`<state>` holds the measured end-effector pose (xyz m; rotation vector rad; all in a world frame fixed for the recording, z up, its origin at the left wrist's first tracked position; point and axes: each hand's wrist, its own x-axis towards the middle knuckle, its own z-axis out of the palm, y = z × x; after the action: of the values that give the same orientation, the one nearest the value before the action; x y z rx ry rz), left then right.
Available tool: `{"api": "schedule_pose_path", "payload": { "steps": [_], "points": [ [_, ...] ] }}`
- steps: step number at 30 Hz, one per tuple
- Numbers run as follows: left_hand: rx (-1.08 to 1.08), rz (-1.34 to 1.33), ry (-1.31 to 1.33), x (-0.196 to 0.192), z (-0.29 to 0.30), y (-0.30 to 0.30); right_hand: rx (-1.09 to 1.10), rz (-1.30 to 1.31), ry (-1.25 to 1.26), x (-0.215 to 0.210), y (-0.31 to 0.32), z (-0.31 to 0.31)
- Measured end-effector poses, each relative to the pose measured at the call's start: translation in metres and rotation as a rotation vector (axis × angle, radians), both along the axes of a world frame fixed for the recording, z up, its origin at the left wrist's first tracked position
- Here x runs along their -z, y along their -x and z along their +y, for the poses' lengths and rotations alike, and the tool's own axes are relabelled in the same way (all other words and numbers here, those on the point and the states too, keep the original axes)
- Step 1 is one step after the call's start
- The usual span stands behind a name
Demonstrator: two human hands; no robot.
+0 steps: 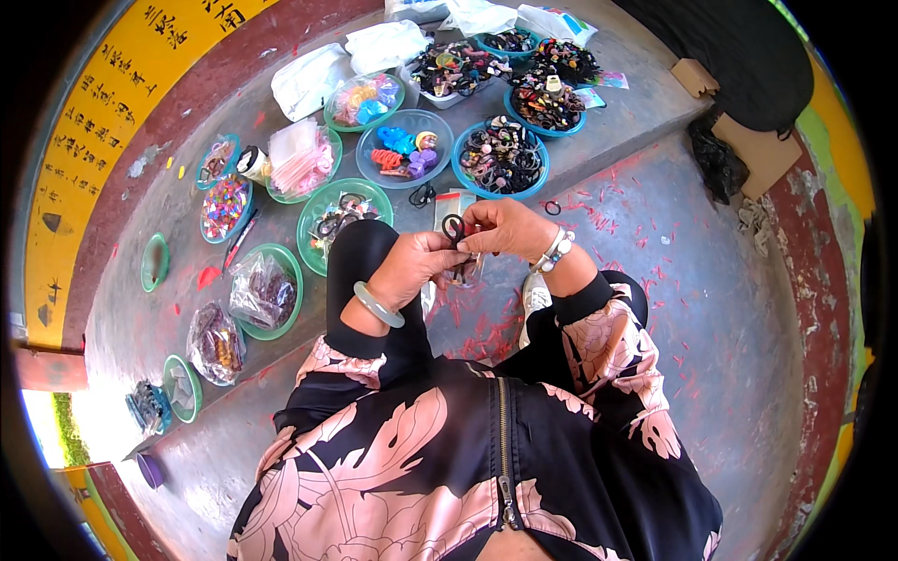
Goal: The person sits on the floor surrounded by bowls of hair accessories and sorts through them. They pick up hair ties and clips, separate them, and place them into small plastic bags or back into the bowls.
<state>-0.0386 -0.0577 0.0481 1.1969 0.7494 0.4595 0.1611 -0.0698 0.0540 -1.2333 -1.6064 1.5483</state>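
Note:
My left hand (414, 266) and my right hand (510, 229) meet above my knees, both closed. Between their fingertips is a black hair tie (454, 223), its loop standing up from the pinch. Just below the fingers hangs a small clear packet (465, 272) with dark items in it, partly hidden by the hands. Beyond the fingertips, a pale card (455, 202) shows in part. A light bangle circles my left wrist, and a watch and beads are on the right.
Ahead on the raised ledge stand bowls of hair ties (502, 157), a clear bowl of coloured pieces (403, 150) and white bags (310, 79). Leftward are a green bowl with a bagged dark bundle (267, 290) and a bowl of beads (225, 208). Red scraps litter the floor (673, 309).

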Motion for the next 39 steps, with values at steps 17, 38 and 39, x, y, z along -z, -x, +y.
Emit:
{"api": "schedule_pose_path", "payload": {
  "steps": [17,38,39],
  "points": [
    [-0.012,-0.025,0.021,-0.003,-0.002,-0.002,0.024,0.128,0.121,0.004,-0.005,0.002],
    [0.056,-0.017,-0.141,0.005,-0.004,-0.009,-0.042,-0.435,-0.334,0.012,0.000,0.002],
    [0.062,-0.028,-0.136,0.003,-0.004,-0.010,-0.052,-0.454,-0.335,0.013,-0.001,0.002]
  ]
}}
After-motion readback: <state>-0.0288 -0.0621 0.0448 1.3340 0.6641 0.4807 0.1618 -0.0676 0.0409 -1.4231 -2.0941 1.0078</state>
